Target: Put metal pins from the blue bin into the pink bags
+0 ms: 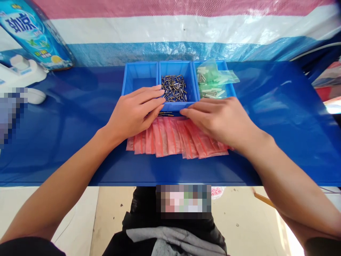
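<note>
Three blue bins stand side by side. The left bin [141, 75] shows a bare floor, the middle one holds many metal rivets [174, 89], and the right one holds green-tinted bags [213, 80] with pieces inside. Several rivets [166, 114] lie in front of the middle bin. Below them, pink zip bags [173, 138] overlap in a row. My left hand [140, 108], fingers extended, rests over the front of the left and middle bins. At the front of the right bin, my right hand [213, 115] has curled fingers pressed together; what they hold, if anything, is hidden.
A blue detergent pack [37, 35] and a white device [23, 73] stand at the back left of the blue table [87, 156]. Behind runs a striped sheet [160, 32]. A dark frame with a cable is at the right.
</note>
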`<state>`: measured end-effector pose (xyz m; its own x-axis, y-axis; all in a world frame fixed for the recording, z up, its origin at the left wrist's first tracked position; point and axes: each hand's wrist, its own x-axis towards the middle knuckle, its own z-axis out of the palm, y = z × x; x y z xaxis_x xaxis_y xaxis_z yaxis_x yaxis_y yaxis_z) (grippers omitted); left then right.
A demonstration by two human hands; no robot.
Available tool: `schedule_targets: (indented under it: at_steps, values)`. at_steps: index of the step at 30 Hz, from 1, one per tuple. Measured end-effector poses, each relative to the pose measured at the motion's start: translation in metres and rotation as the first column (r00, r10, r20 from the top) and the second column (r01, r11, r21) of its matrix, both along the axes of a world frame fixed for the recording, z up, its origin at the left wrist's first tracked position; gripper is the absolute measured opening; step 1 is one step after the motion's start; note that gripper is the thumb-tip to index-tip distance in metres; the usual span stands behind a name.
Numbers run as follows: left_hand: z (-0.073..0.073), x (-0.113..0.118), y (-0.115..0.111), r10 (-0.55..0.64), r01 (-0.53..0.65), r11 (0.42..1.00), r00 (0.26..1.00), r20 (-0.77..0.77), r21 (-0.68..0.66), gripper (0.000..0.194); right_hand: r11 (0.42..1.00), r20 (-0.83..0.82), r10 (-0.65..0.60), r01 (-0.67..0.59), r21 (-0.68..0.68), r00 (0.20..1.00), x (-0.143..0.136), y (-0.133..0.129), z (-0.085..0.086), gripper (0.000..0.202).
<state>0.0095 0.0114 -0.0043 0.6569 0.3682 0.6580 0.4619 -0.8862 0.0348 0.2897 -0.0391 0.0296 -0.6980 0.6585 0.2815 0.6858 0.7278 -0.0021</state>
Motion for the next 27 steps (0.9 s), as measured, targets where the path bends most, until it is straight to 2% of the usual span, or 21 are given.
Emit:
schedule_targets:
  at_steps: [1,3,7,11,12,14,15,17,18,19,20,22,23,24,25,27]
  values:
    - [0.000,0.000,0.000,-0.002,0.002,1.000,1.000,-0.001,0.009,0.021,0.999,0.144,0.015,-0.022,0.047,0.989,0.000,0.000,-0.002,0.028]
    - [0.000,0.001,0.000,-0.004,0.005,1.000,1.000,-0.004,0.019,0.021,0.989,0.294,0.040,-0.081,0.127,0.955,-0.002,0.000,-0.006,0.028]
    - [0.001,0.000,0.000,0.001,-0.001,1.000,1.000,-0.009,0.016,0.020,0.970,0.308,0.085,-0.149,0.190,0.948,-0.007,0.000,-0.011,0.028]
    - [0.002,-0.001,0.000,0.001,-0.001,1.000,1.000,-0.017,0.007,0.022,0.959,0.266,0.094,-0.159,0.235,0.959,-0.008,0.001,-0.011,0.030]
    - [0.001,-0.001,0.000,0.005,-0.005,1.000,1.000,-0.019,-0.003,0.022,0.959,0.208,0.098,-0.148,0.242,0.973,-0.008,0.001,-0.010,0.029]
    - [0.000,-0.002,0.000,0.006,-0.007,1.000,1.000,-0.015,-0.023,0.023,0.968,-0.038,0.132,-0.120,0.220,0.991,-0.010,-0.001,-0.006,0.027]
    - [0.000,-0.002,0.000,0.006,-0.006,0.999,1.000,-0.013,-0.032,0.024,0.979,-0.216,0.145,-0.110,0.170,0.965,-0.011,-0.002,-0.002,0.024]
    - [0.000,-0.002,0.000,0.002,-0.003,0.999,1.000,-0.010,-0.046,0.024,0.990,-0.565,0.081,-0.133,-0.052,0.821,-0.013,-0.007,0.007,0.020]
    - [0.000,-0.002,0.000,0.004,-0.005,0.998,1.000,-0.011,-0.059,0.024,0.960,-0.683,0.001,-0.193,-0.205,0.730,-0.014,-0.009,0.011,0.017]
    - [0.000,-0.002,0.000,0.010,-0.011,0.997,1.000,-0.015,-0.076,0.025,0.894,-0.748,-0.095,-0.275,-0.355,0.656,-0.015,-0.011,0.015,0.015]
    - [0.000,-0.002,0.000,0.020,-0.022,0.995,1.000,-0.024,-0.094,0.025,0.799,-0.766,-0.196,-0.354,-0.486,0.612,-0.015,-0.012,0.019,0.014]
    - [0.001,-0.002,-0.001,0.041,-0.045,0.992,0.998,-0.039,-0.114,0.025,0.604,-0.737,-0.337,-0.466,-0.647,0.586,-0.014,-0.012,0.021,0.013]
    - [0.001,-0.002,-0.001,0.051,-0.056,0.992,0.998,-0.046,-0.114,0.024,0.539,-0.718,-0.380,-0.492,-0.684,0.583,-0.012,-0.011,0.020,0.014]
    - [0.001,-0.001,-0.001,0.059,-0.064,0.992,0.997,-0.051,-0.108,0.024,0.506,-0.704,-0.416,-0.497,-0.705,0.575,-0.012,-0.009,0.017,0.016]
    - [0.001,-0.001,-0.001,0.064,-0.070,0.992,0.996,-0.055,-0.103,0.024,0.511,-0.706,-0.449,-0.491,-0.705,0.547,-0.011,-0.007,0.015,0.018]
    - [0.002,-0.001,-0.001,0.070,-0.076,0.992,0.996,-0.058,-0.102,0.024,0.579,-0.751,-0.495,-0.479,-0.660,0.437,-0.010,-0.001,0.009,0.018]
